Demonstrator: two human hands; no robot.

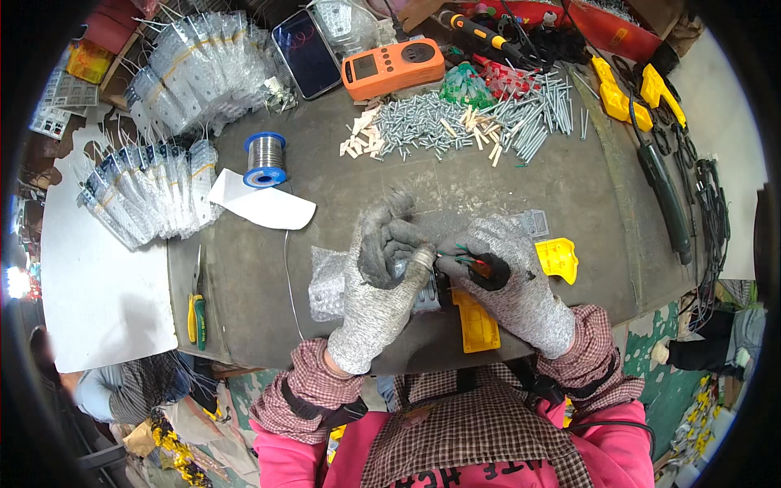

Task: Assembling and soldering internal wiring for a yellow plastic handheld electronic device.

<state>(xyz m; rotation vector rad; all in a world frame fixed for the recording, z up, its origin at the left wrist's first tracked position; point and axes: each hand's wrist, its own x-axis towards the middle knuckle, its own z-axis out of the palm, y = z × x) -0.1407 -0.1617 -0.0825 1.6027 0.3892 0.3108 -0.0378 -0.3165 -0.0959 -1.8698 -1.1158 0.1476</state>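
Observation:
Both my hands wear grey gloves with darker palms and meet over the middle front of the table. My left hand (386, 272) has its thumb and fingertips pinched together at the end of thin wires. My right hand (517, 285) closes round a dark part with red and green wires (480, 265) coming out of it; its exact kind is hidden by the fingers. Below the right hand lies a yellow plastic casing half (478, 325), and another yellow casing piece (558, 260) sits right of it. Left of my left hand is a bubble-wrapped piece (327, 285).
Behind lie a solder spool (265, 159), white paper (262, 202), an orange meter (392, 68), a phone (306, 54) and piled screws (423, 122). Bagged boards (150, 191) and pliers (196, 313) are left. A soldering iron (665, 199) hangs right. A small grey module (533, 222) is beyond my right hand.

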